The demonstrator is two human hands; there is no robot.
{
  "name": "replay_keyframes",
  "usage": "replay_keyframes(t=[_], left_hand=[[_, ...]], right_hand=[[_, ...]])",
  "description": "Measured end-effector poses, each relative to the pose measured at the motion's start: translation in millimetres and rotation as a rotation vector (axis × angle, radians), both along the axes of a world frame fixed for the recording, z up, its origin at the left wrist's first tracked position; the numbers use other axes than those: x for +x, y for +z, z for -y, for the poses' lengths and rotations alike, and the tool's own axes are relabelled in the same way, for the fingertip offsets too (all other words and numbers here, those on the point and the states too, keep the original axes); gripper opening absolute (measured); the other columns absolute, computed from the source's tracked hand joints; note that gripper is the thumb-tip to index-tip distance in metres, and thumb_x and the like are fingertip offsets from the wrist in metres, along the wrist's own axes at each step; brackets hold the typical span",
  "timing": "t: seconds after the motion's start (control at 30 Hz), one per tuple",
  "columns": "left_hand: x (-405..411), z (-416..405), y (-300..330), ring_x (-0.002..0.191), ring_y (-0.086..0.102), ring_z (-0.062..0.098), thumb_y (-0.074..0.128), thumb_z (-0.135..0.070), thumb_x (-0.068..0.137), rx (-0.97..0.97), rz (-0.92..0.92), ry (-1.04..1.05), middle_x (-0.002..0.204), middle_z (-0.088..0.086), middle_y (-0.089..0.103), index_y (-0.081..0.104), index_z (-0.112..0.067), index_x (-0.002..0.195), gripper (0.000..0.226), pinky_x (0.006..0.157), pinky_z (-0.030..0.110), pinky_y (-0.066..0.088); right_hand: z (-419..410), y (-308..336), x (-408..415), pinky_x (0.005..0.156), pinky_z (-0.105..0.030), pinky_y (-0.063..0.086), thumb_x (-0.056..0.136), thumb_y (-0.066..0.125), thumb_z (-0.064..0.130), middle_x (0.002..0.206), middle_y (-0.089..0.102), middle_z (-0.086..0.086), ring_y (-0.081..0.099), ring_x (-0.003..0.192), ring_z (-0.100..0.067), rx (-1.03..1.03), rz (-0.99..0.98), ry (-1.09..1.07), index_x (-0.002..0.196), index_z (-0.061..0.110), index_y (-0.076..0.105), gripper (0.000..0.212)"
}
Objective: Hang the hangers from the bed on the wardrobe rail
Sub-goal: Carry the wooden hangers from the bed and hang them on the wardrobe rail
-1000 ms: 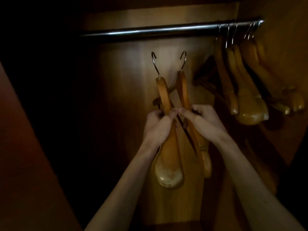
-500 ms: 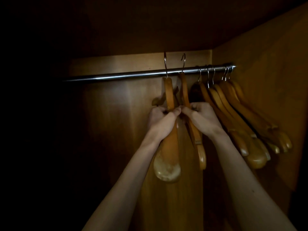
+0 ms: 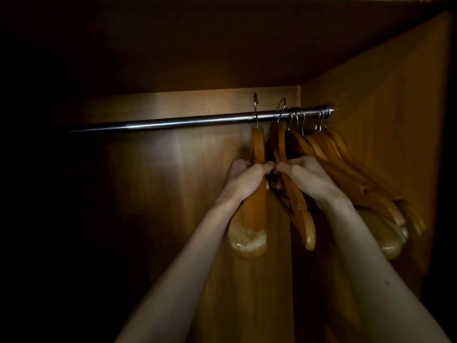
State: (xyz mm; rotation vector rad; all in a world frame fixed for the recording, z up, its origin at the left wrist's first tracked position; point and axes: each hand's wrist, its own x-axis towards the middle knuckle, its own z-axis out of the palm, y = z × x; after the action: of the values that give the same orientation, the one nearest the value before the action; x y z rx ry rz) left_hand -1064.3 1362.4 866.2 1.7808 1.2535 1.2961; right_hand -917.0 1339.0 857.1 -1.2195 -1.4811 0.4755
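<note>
Inside a dark wooden wardrobe a chrome rail (image 3: 173, 123) runs left to right. My left hand (image 3: 243, 178) grips a wooden hanger (image 3: 258, 149) whose metal hook rises above the rail. My right hand (image 3: 305, 175) grips a second wooden hanger (image 3: 279, 142); its hook also reaches over the rail, just left of the hung ones. Both hands meet thumb to thumb between the two hangers. Several wooden hangers (image 3: 346, 167) hang bunched at the rail's right end.
The wardrobe's right side wall (image 3: 385, 107) stands close behind the hung hangers. The back panel (image 3: 160, 181) is lit in the middle. The left part of the wardrobe is in deep shadow, and the rail's left stretch carries nothing.
Both hands have lifted the two hangers up, from well below the rail to the level of the rail, with the hooks now above it. The view has tilted upward.
</note>
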Motion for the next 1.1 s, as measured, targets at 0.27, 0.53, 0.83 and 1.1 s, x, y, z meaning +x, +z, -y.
replay_keyframes(t=[0.27,0.53,0.83,1.1], left_hand=[[2.6,-3.7,-3.1,0.067,0.07,0.014,0.066,-0.04,0.094,-0.05,0.045,-0.035,0.063,0.004,0.072,0.08,-0.008,0.087,0.035,0.069,0.027,0.051],[13.0,0.0,-16.0,0.073,0.072,0.017,0.062,-0.046,0.097,-0.149,0.078,-0.124,0.063,-0.001,0.071,0.078,-0.009,0.097,0.04,0.086,0.037,0.058],[22.1,-0.3,-43.8,0.097,0.075,0.021,0.063,-0.056,0.093,-0.155,0.278,-0.208,0.099,0.0,0.079,0.075,-0.021,0.112,0.041,0.096,0.044,0.058],[20.5,27.7,-99.9,0.079,0.069,0.017,0.055,-0.024,0.104,0.171,0.463,-0.119,0.082,0.001,0.073,0.07,-0.014,0.086,0.026,0.08,0.036,0.057]], right_hand=[[-0.3,7.5,5.4,0.05,-0.021,0.043,0.087,0.068,0.033,0.052,0.063,0.002,0.056,0.043,-0.005,-0.075,0.009,-0.008,0.061,0.014,0.069,0.032],[0.2,-7.3,13.3,0.041,-0.013,0.041,0.089,0.069,0.035,0.047,0.059,0.005,0.054,0.039,-0.002,-0.048,-0.043,-0.055,0.062,0.012,0.066,0.036],[25.7,-39.2,9.8,0.075,-0.027,0.055,0.095,0.063,0.044,0.087,0.077,0.007,0.073,0.085,-0.011,-0.009,-0.343,0.059,0.092,0.029,0.078,0.022],[67.8,-117.4,4.9,0.06,-0.016,0.046,0.105,0.048,0.032,0.069,0.068,0.015,0.063,0.062,0.0,0.007,-0.395,0.07,0.092,0.029,0.071,0.027]])
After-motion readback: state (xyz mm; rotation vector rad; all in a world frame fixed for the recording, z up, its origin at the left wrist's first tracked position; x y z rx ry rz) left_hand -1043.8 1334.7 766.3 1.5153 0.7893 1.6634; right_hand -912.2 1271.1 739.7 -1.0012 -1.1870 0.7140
